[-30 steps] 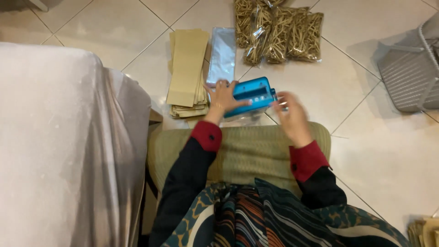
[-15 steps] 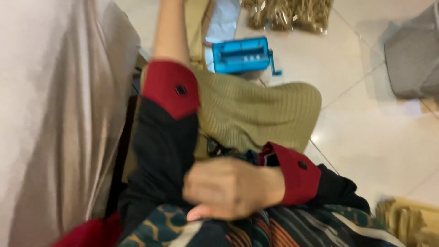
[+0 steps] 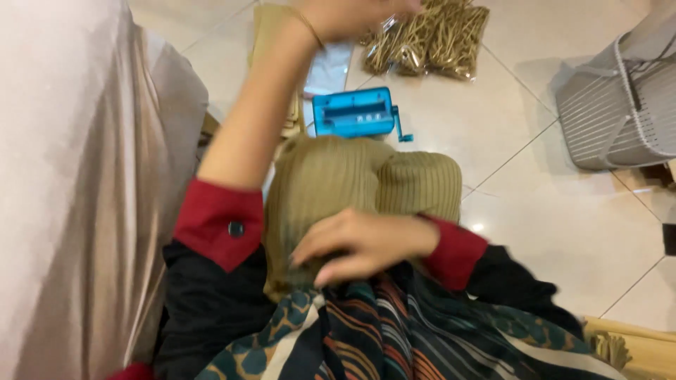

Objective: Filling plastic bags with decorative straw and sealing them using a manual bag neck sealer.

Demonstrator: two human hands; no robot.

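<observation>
The left hand (image 3: 352, 15) was stretched to the far edge of the view, over the clear packets of tan strips (image 3: 429, 39) on the tiled floor (image 3: 507, 134); its fingers were cut off by the frame and blurred, so their grip could not be told. The right hand (image 3: 359, 245) was laid near, fingers loosely curled on the ribbed olive cushion (image 3: 352, 179) and patterned cloth (image 3: 394, 331), holding nothing. The blue hand-crank device (image 3: 355, 112) was left unheld on the floor just beyond the cushion, within easy reach, crank to the right. A grey basket (image 3: 612, 112) was parked far right
</observation>
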